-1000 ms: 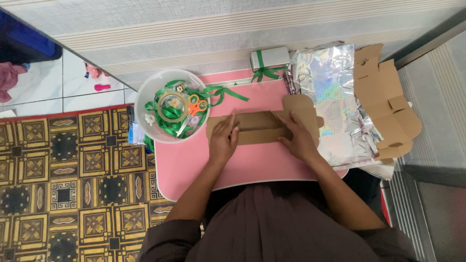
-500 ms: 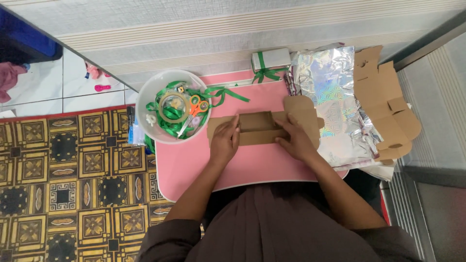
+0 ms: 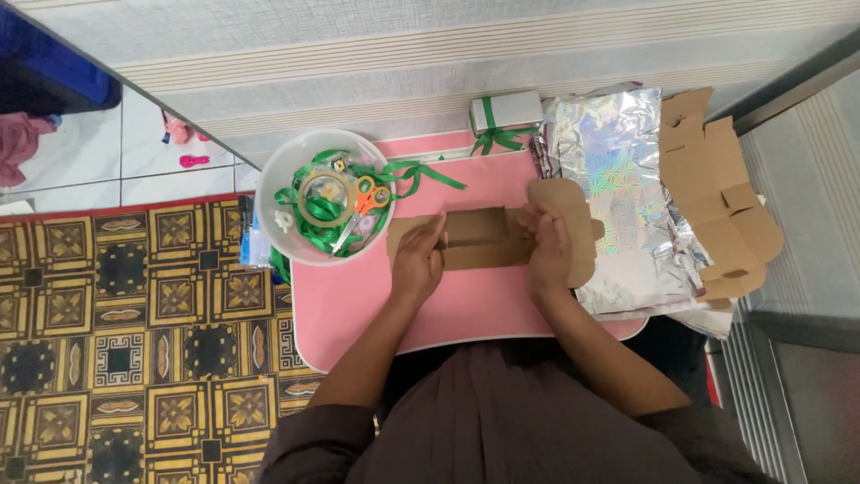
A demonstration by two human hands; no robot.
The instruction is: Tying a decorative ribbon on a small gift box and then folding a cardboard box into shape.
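Two hands, left (image 3: 417, 260) and right (image 3: 548, 253), are counted, with two cardboard blanks, one (image 3: 488, 238) on the table (image 3: 448, 309) and one (image 3: 717, 193) aside. One bowl (image 3: 269, 193), one scissors (image 3: 365, 199), one tape roll (image 3: 324, 195), one wrapped gift (image 3: 506, 112) and one foil sheet (image 3: 618, 179) are seen.

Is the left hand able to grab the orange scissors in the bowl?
Probably yes: the left hand rests on the cardboard box beside the white bowl, and the orange scissors lie uncovered on top.
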